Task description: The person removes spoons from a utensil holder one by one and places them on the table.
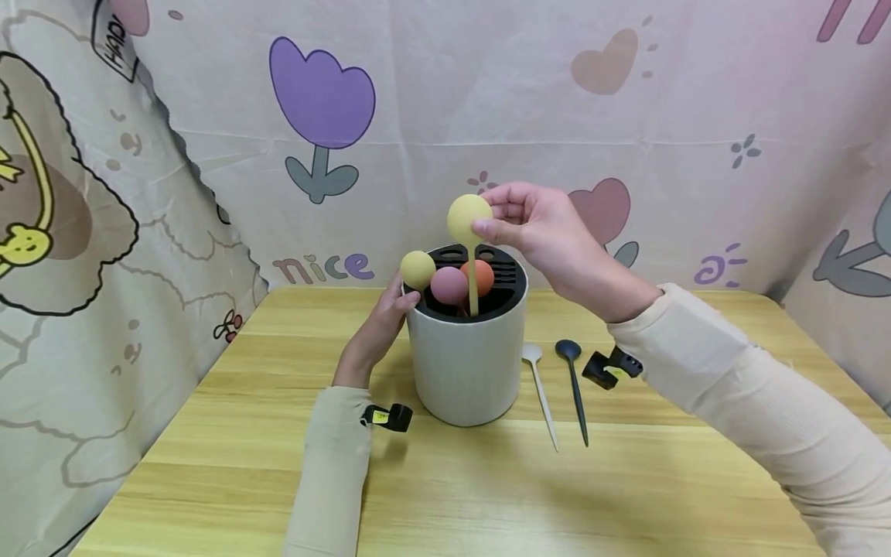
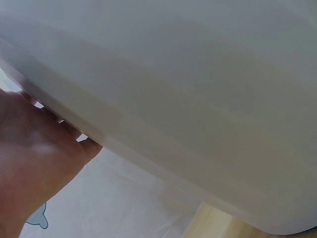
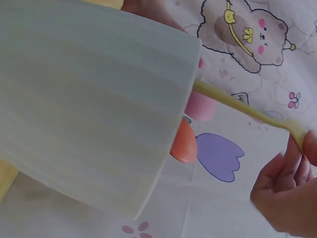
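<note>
Yellow throughout, the raised spoon (image 1: 469, 218) was pinched at its bowl by the right hand (image 1: 539, 223), thumb against fingers. Its handle ran below the fingertips, nearly upright, into the mouth of the white holder (image 1: 468, 371). The left hand (image 1: 379, 325), farther from the spoon, gripped the holder's left side.

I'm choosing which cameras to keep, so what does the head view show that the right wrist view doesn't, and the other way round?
Only the head view shows the white spoon and black spoon lying on the table, and the slotted black top.

Only the right wrist view shows the printed bear's face.

Both show the white container, the right hand pinching a yellow utensil, plus a pink utensil head and an orange utensil head.
</note>
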`<state>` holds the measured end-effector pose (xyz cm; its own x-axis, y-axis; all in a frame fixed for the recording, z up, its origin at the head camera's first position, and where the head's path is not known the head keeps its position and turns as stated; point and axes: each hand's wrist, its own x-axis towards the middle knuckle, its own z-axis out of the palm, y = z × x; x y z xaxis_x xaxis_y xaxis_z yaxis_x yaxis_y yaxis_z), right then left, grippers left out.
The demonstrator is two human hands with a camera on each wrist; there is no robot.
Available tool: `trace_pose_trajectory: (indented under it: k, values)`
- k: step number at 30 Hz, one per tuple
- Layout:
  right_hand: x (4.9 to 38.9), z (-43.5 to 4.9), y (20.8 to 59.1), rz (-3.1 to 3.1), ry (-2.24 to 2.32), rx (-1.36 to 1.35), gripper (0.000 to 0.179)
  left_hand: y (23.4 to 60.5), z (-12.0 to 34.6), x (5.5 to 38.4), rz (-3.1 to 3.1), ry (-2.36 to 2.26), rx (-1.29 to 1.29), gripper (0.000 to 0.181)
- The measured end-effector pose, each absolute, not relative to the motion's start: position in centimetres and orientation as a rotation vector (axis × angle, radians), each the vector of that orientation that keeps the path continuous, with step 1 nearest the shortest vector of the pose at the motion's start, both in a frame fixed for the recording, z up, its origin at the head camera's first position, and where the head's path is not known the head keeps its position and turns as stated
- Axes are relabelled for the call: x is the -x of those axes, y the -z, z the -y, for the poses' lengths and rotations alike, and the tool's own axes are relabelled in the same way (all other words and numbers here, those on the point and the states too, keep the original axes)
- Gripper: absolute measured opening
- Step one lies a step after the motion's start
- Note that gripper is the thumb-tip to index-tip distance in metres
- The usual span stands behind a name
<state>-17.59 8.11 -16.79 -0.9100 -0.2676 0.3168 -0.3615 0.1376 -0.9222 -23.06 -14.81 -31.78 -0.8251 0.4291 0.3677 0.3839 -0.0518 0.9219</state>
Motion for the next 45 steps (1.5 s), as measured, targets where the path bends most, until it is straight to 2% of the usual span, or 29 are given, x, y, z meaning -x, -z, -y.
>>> trace_pose_trajectory:
  k: [6,15,29,37,45]
  values:
    - [17.1,-8.5,15.8,2.293,-1.874,-0.732,0.027,31.7,14.8,22.9,-2.138,-2.063,-0.908,0.087]
    - [16.6,-9.1,14.1,1.978,-2.141,-0.848,0.018,31.6,14.6,23.2,-2.13,-2.062,-0.919,0.087]
    - [16.5,-10.8,12.9,1.741,-2.297,-0.884,0.02,31.7,14.8,23.4,-2.145,-2.056,-0.908,0.086]
    - [15.9,-11.5,13.7,1.865,-2.35,-0.686,0.025,31.5,15.0,23.0,-2.161,-2.05,-0.888,0.087]
    - [15.2,-12.3,17.4,1.926,-2.335,-0.745,0.02,31.5,15.0,23.1,-2.164,-2.046,-0.889,0.092]
